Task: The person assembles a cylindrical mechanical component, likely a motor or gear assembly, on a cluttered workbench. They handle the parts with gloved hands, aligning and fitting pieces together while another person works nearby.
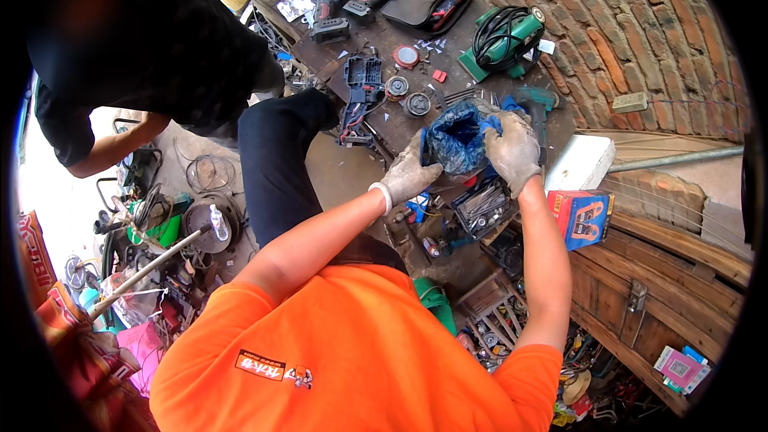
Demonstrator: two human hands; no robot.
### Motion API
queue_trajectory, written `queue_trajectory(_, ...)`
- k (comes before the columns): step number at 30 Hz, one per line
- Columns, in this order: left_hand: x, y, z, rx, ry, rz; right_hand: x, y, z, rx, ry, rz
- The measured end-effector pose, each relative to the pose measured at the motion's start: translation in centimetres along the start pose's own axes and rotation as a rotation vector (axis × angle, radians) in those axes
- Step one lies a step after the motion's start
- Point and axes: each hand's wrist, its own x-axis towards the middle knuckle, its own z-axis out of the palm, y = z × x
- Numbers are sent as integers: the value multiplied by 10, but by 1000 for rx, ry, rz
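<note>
A crumpled blue plastic bag (458,144) is spread wide at its mouth over the near edge of the cluttered workbench (436,52). My left hand (410,174), in a dirty whitish work glove, grips its left rim. On the opposite side my right hand (513,148), gloved the same way, is closed on the bag's rim with the thumb on top. The inside looks dark and creased; whether anything lies in it I cannot make out. Just left of the bag sit two round metal parts (417,105) and an opened dark tool housing (364,84).
Cordless drills (330,0), a black pouch (428,0) and a green corded tool (508,36) lie farther back. A bit tray (484,210) is below my hands. Right are a colourful box (580,218) and brick wall (632,32). Another person in dark clothes (176,40) is at left.
</note>
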Motion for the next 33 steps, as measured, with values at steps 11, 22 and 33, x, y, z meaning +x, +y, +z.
queue_trajectory(11, -1, 3, -10, -42, -45, 23, 3, 9, -2, 21, 30, 72)
queue_trajectory(22, -37, -11, -74, 18, -105, 18, -9, 14, -13, 92, 125, 159)
queue_trajectory(33, 21, 25, -143, 774, 206, 345, -40, 13, -30, 221, 240, 259)
